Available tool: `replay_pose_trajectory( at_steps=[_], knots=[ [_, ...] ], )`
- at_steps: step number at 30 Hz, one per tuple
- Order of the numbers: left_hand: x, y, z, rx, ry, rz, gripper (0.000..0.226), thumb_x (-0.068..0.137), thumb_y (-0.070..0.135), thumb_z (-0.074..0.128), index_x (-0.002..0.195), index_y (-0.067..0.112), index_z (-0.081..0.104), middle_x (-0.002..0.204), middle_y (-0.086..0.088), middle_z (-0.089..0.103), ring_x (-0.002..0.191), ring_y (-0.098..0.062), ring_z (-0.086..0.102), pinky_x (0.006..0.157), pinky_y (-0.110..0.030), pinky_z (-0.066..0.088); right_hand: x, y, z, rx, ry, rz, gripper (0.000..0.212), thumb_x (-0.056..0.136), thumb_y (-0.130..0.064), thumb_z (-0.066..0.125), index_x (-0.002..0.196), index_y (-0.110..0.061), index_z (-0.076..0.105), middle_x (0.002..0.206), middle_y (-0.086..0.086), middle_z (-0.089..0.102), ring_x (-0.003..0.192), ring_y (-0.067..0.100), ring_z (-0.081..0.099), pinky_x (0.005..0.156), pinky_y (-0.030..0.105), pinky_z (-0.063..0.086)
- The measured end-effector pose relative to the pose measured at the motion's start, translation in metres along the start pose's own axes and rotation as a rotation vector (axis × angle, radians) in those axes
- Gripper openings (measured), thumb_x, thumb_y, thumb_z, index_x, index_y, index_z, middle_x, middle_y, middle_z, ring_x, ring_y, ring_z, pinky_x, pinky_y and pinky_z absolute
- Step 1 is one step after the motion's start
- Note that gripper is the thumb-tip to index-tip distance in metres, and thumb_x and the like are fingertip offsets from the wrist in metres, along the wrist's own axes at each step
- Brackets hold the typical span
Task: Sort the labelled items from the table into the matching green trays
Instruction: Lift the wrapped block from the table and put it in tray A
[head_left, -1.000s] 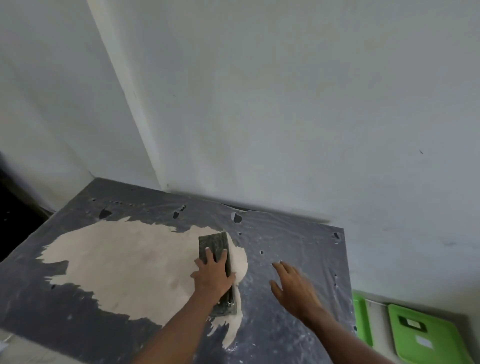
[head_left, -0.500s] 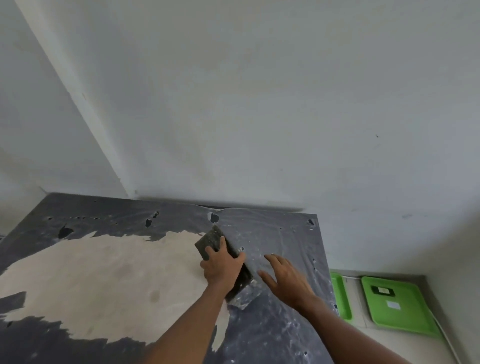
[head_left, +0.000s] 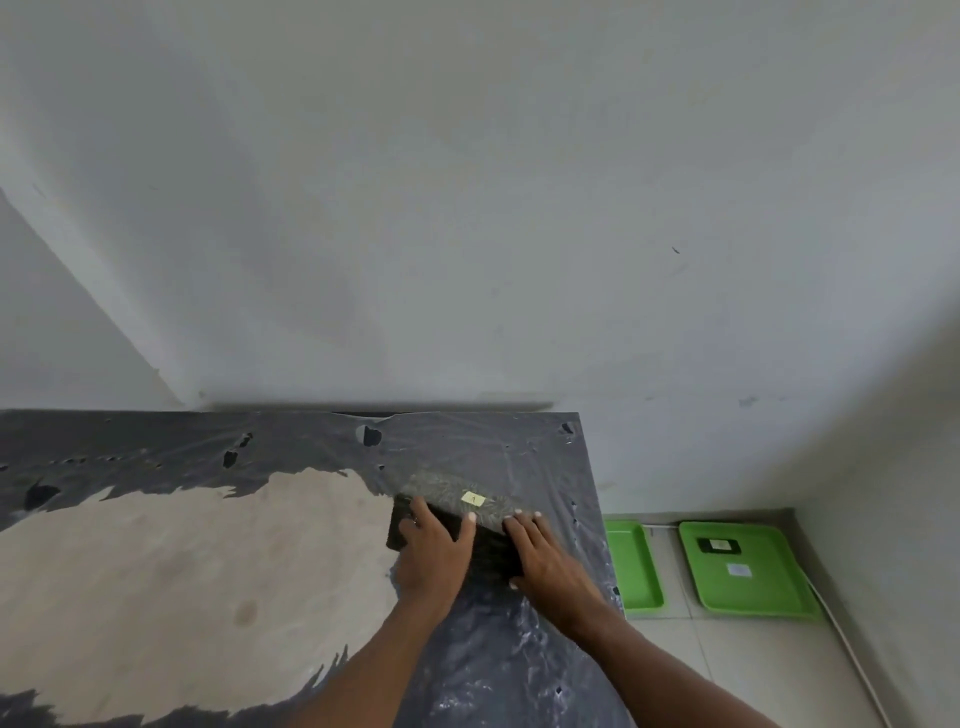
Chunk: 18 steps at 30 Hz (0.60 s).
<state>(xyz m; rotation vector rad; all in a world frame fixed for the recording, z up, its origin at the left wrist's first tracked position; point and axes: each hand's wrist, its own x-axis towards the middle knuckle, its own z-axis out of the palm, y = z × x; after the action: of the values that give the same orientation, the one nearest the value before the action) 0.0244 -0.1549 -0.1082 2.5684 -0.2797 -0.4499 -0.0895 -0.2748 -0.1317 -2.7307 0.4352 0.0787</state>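
Left hand (head_left: 435, 545): lies palm down on the near left part of a dark flat pad (head_left: 457, 514), fingers curled over its near edge, thumb tip pressed on the top beside a small yellow label (head_left: 472, 499). It grips the pad. Right hand (head_left: 540, 553): palm down at the pad's right end, fingers extended, fingertips (head_left: 519, 514) touching the mottled top face; whether the thumb closes under the pad cannot be told.

The pad sits between and partly under both hands, far edge tilted up so the speckled top and label face the camera. The mark on the label is too small to read.

The pad is at the right end of the bench (head_left: 156, 571), close to its right edge. The bench top is covered in torn dark plastic sheet (head_left: 493, 670), with a large bare pale patch to the left of the hands.

On the floor (head_left: 753, 670), right of the bench: two green trays. The nearer tray (head_left: 631, 566) is partly hidden by the bench edge. The farther tray (head_left: 748, 587) carries a dark item (head_left: 718, 545) with a white label and a pale tag (head_left: 739, 571).
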Motion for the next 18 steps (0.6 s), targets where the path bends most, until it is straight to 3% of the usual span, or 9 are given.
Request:
replay_pose_trajectory(
  at_steps=[3,6,9,13,18],
  knots=[
    [0.015,-0.016,-0.013,0.227,0.128,0.193,0.040,0.091,0.046,0.054,0.116,0.017,0.045,0.118,-0.011,0.055,0.099,-0.025,0.059,0.067,-0.032,0.051,-0.001,0.010,0.001,-0.044,0.019,-0.039,0.072,0.088,0.002,0.055,0.147,-0.016,0.016,0.158,0.007,0.015,0.144,0.030,0.003,0.105,0.044,0.041],
    [0.028,-0.032,-0.020,0.350,0.068,0.322,0.033,0.090,0.042,0.057,0.115,0.022,0.050,0.120,-0.007,0.054,0.102,-0.021,0.054,0.075,-0.029,0.054,-0.005,0.017,0.007,-0.071,0.028,-0.070,0.077,0.081,0.019,0.047,0.143,-0.017,0.020,0.157,0.005,0.015,0.144,0.029,0.001,0.102,0.043,0.044],
    [0.034,-0.042,-0.019,0.384,-0.073,0.436,0.053,0.084,0.048,0.062,0.129,0.024,0.046,0.133,-0.010,0.047,0.116,-0.027,0.048,0.091,-0.037,0.051,-0.008,0.019,0.013,-0.116,0.055,-0.114,0.071,0.079,0.013,0.054,0.138,-0.020,0.029,0.151,0.004,0.027,0.143,0.030,0.012,0.103,0.044,0.044],
    [0.044,-0.047,-0.015,0.505,-0.293,0.608,0.102,0.072,0.061,0.069,0.151,0.025,0.015,0.158,-0.015,0.013,0.143,-0.039,0.020,0.114,-0.052,0.031,-0.008,0.021,0.015,-0.165,0.038,-0.154,0.061,0.080,-0.001,0.062,0.131,-0.022,0.038,0.143,0.002,0.040,0.134,0.027,0.030,0.103,0.041,0.043],
    [0.065,-0.044,-0.011,0.618,-0.390,0.695,0.132,0.062,0.066,0.076,0.153,0.022,-0.010,0.161,-0.017,-0.012,0.148,-0.042,-0.007,0.118,-0.059,0.008,-0.003,0.026,0.006,-0.098,0.045,-0.132,0.047,0.084,-0.039,0.062,0.126,-0.028,0.043,0.146,0.006,0.035,0.132,0.024,0.034,0.104,0.043,0.043]
  ],
)
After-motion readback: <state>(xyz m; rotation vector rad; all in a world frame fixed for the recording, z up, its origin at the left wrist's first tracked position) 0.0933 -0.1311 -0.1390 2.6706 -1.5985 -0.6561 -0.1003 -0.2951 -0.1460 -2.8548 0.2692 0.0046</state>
